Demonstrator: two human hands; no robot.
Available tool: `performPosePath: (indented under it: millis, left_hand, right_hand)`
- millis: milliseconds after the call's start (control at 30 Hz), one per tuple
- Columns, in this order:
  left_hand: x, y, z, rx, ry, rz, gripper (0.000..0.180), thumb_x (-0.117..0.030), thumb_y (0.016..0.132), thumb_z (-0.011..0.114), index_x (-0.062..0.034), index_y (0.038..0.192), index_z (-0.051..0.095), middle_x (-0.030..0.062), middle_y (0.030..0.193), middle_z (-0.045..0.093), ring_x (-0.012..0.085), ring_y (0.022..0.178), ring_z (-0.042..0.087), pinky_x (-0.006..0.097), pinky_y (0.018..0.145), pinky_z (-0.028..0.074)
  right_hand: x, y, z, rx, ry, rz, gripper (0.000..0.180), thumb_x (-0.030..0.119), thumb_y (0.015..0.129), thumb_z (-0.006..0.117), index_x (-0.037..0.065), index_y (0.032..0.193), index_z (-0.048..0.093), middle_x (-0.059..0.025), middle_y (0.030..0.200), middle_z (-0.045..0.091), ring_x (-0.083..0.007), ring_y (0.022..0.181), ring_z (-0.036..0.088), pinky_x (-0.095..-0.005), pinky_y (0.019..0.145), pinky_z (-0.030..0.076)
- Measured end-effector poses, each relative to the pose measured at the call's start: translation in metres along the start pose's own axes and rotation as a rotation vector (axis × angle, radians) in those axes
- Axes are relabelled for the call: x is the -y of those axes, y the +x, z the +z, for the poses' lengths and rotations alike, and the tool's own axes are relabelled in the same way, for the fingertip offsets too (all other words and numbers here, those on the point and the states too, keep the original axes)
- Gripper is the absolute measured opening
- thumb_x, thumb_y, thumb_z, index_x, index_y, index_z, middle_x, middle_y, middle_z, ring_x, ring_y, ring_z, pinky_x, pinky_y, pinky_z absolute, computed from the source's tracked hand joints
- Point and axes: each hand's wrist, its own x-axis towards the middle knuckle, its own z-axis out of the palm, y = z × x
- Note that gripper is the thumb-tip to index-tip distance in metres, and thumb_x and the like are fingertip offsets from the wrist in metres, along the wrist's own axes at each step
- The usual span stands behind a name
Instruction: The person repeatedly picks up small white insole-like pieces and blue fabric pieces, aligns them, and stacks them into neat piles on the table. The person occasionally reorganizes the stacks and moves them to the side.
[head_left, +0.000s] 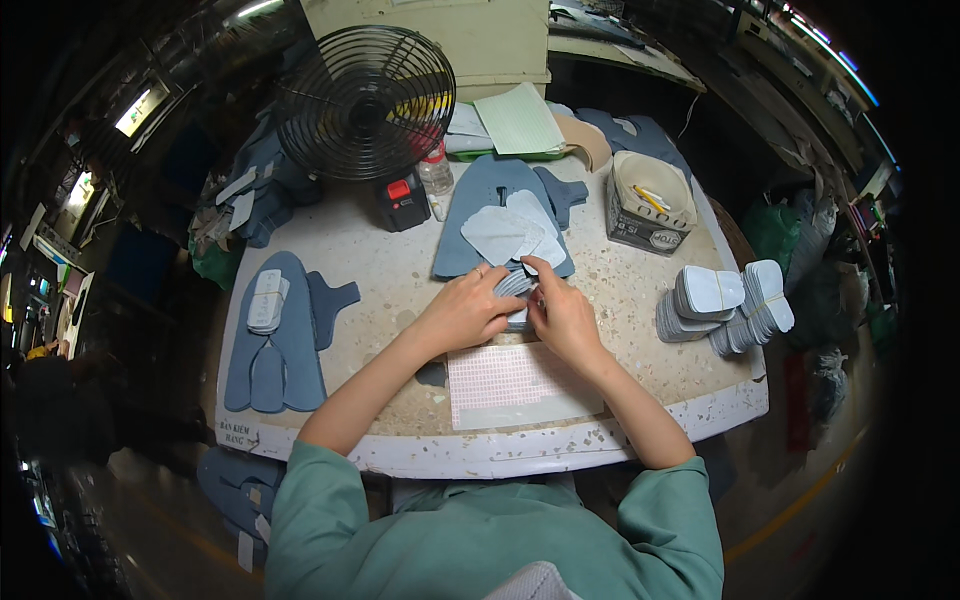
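Observation:
In the middle of the table, a small stack of light grey cut pieces [514,284] stands between my two hands. My left hand [468,308] is closed on its left side, fingers curled over the stack. My right hand [562,318] grips the right side, forefinger reaching over the top; a small dark bit shows by that fingertip, too small to name. Just beyond lie loose pale pieces [496,234] with rounded corners, on a blue-grey shoe-part panel [462,225]. Nearer me is a sheet of small pink-printed labels [500,385].
A black caged fan [367,100] stands at the back left beside a clear bottle [436,175]. Left lies another blue-grey panel [250,345] with a banded bundle [267,303]. On the right are stacked pale pieces [712,290] and a box with yellow pens [650,225].

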Motion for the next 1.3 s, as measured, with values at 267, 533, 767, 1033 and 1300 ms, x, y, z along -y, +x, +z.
performPosePath:
  millis: [267,533,767,1033,1300]
  left_hand:
    - [-0.002,0.000,0.002,-0.015,0.041,0.023,0.033,-0.015,0.070,0.067,-0.0179,0.103,0.071,0.0172,0.118,0.057,0.0335,0.099,0.056,0.040,0.083,0.052]
    - [0.001,-0.001,0.000,-0.081,-0.040,-0.025,0.034,-0.034,0.073,0.076,-0.0212,0.104,0.071,0.0181,0.110,0.060,0.0348,0.097,0.058,0.042,0.084,0.051]
    - [0.004,-0.001,0.000,-0.056,-0.041,0.007,0.036,-0.036,0.072,0.079,-0.0223,0.104,0.071,0.0159,0.113,0.060,0.0332,0.098,0.057,0.040,0.085,0.051]
    - [-0.002,-0.001,0.003,-0.039,0.029,0.024,0.033,-0.036,0.074,0.076,-0.0207,0.103,0.071,0.0135,0.117,0.058,0.0313,0.100,0.056,0.039,0.082,0.052]
    - [0.003,0.000,-0.003,-0.101,-0.035,0.017,0.033,-0.032,0.075,0.076,-0.0216,0.107,0.071,0.0146,0.101,0.061,0.0309,0.091,0.058,0.038,0.079,0.052]
  right_hand:
    - [-0.004,0.002,0.004,-0.004,0.020,-0.082,0.059,0.002,0.079,0.059,0.013,0.134,0.040,-0.0181,0.085,0.065,-0.0385,0.072,0.065,-0.0469,0.062,0.051]
    - [-0.016,0.014,-0.029,0.054,0.454,0.091,0.063,-0.001,0.075,0.064,0.012,0.132,0.042,-0.0046,0.074,0.064,-0.0107,0.057,0.056,-0.0259,0.055,0.045]
    - [-0.017,0.013,-0.023,0.137,0.345,0.077,0.067,0.000,0.076,0.066,0.013,0.137,0.041,-0.0080,0.079,0.067,-0.0173,0.063,0.064,-0.0319,0.057,0.049]
    - [-0.003,-0.001,-0.001,-0.002,-0.006,-0.102,0.060,-0.006,0.078,0.055,0.013,0.133,0.040,-0.0180,0.086,0.065,-0.0383,0.076,0.065,-0.0464,0.065,0.051]
    - [-0.014,0.010,-0.025,-0.020,0.171,0.010,0.053,-0.007,0.080,0.054,0.012,0.128,0.041,-0.0145,0.075,0.063,-0.0364,0.071,0.065,-0.0438,0.065,0.050]
